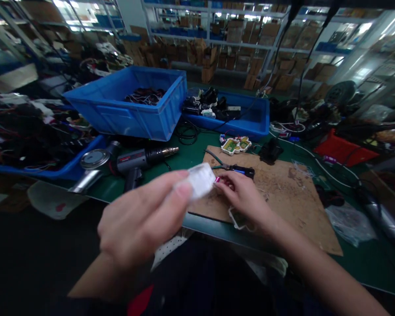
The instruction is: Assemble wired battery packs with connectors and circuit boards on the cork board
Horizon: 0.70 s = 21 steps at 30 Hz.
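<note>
Between its thumb and fingers my left hand (148, 215) pinches a small white block-shaped piece (201, 179), blurred by motion. Just right of it, my right hand (240, 191) is closed on a small pink-and-white bit (217, 179), too small to name. Whether the two pieces touch, I cannot tell. Beyond the right hand lie pliers (220, 163) with green handles and a black part (242, 170) on the brown board (292, 197). A white-edged frame piece (238, 219) lies under my right wrist. A white casing with green boards (236, 145) rests at the board's far edge.
A heat gun (141, 160) lies to the left, near a round metal piece (95, 159). Blue bins (128, 118) with wires and black parts stand behind. On the right are a red bin (345, 151), a clear plastic bag (350, 224) and a white cable (319, 160).
</note>
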Each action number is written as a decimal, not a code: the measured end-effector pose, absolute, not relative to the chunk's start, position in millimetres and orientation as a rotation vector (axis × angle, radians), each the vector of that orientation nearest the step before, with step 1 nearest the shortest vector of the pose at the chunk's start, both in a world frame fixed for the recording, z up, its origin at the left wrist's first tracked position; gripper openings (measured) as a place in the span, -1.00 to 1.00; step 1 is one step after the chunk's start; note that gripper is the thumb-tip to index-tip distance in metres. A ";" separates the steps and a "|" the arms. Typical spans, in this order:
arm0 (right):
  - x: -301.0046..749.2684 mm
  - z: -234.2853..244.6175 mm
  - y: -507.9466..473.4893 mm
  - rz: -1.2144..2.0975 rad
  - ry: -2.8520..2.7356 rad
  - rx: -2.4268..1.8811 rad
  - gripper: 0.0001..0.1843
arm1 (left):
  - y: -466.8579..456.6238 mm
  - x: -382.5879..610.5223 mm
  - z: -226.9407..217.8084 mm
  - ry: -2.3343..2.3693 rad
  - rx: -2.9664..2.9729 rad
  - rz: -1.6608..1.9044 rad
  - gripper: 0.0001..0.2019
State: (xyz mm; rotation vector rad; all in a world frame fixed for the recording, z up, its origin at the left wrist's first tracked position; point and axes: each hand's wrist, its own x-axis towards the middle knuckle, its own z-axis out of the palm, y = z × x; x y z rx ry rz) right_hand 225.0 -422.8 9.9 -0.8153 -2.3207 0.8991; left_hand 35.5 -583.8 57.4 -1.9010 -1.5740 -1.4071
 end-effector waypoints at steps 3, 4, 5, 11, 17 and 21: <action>236.2 5.4 -420.1 1.294 -1.890 -0.810 -0.70 | -546.2 5.4 33.7 -1.871 -1.563 -1.320 -0.73; 240.8 4.1 -419.4 1.392 -1.769 -0.807 -0.68 | -533.8 -5.3 21.1 -2.076 -1.568 -1.310 -0.74; 245.9 2.6 -418.3 1.464 -1.669 -0.807 -0.67 | -523.4 -14.6 7.1 -2.232 -1.568 -1.311 -0.74; 286.9 1.5 -398.4 1.500 -1.169 -0.830 -0.71 | -503.4 -18.6 -52.3 -2.365 -1.612 -0.861 -0.66; 311.5 20.9 -384.9 1.559 -0.872 -0.718 -0.65 | -466.0 41.1 -19.6 -1.925 -2.258 -1.185 -0.74; 316.6 19.4 -391.7 1.566 -0.923 -0.737 -0.66 | -422.4 74.9 -16.0 -1.659 -2.735 -1.115 -0.66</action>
